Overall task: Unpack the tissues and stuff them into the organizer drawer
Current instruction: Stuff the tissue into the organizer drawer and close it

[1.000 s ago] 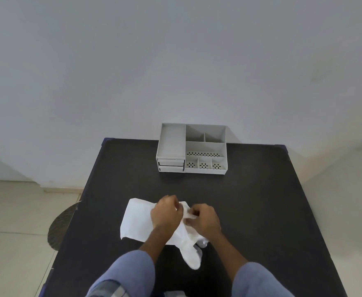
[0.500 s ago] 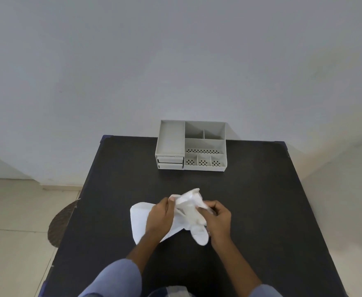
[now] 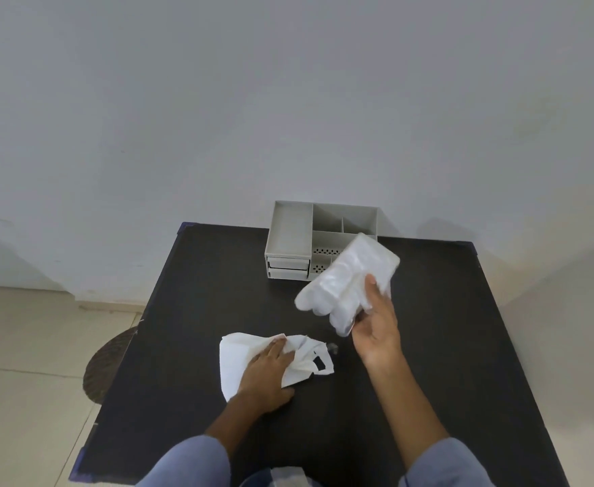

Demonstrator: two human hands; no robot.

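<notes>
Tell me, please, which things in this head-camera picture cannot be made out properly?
- Organizer: its front right corner is hidden by the plastic wrapper held in the right hand.
- Drawers: too small to tell what is inside; both look shut.
- Tissues: partly covered by the left hand, so their number cannot be counted.
- Wrapper: blurred, so whether it is empty is unclear.
- Pale item at the bottom edge: cut off by the frame.

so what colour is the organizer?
Light grey organizer, with dotted perforated front panels; seen in the head view.
</notes>
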